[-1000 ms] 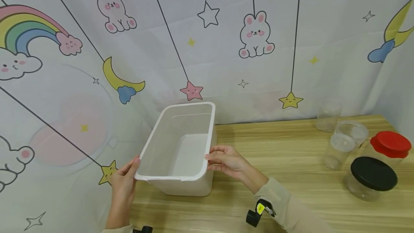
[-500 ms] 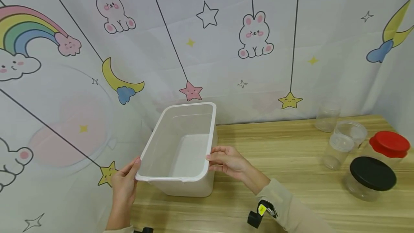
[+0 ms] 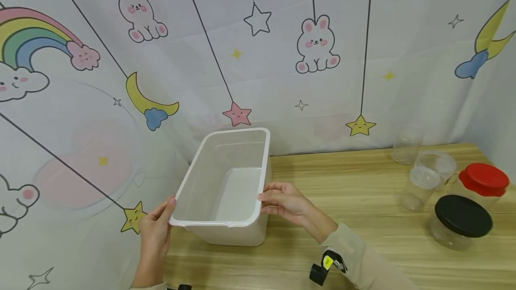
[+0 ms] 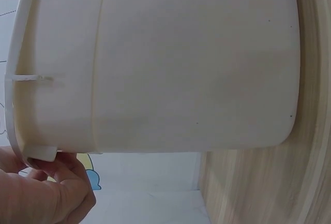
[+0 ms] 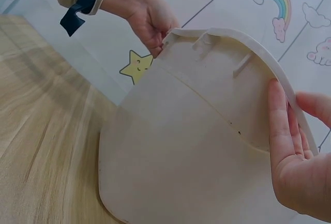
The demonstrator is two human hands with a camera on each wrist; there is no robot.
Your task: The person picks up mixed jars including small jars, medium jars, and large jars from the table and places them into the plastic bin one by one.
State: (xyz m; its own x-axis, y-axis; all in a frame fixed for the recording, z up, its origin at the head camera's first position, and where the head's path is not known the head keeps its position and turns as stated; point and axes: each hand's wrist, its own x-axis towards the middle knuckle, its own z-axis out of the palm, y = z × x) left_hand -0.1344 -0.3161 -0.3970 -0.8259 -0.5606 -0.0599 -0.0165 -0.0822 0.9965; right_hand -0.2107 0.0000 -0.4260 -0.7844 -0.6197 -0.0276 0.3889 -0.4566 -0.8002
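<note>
A deep white plastic tub (image 3: 242, 191) with rounded corners sits at the left part of the wooden table, its inside bare. My left hand (image 3: 155, 225) grips the rim at its near left corner. On the right side my right hand (image 3: 288, 202) pinches the rim, thumb on top and fingers beneath. The left wrist view shows the tub's outer wall (image 4: 196, 69) with the left hand (image 4: 51, 188) curled under the lip. From the right wrist, the right hand's fingers (image 5: 279, 115) lie against the outside wall under the rim.
At the table's (image 3: 338, 182) right stand a jar with a black lid (image 3: 463, 216), a jar with a red lid (image 3: 485, 180) and several clear containers (image 3: 421, 182). A printed curtain (image 3: 274, 79) hangs behind and along the left.
Both hands keep their hold on the tub's rim. The tub and hands shift very slightly right in the head view, while the background drifts slightly left.
</note>
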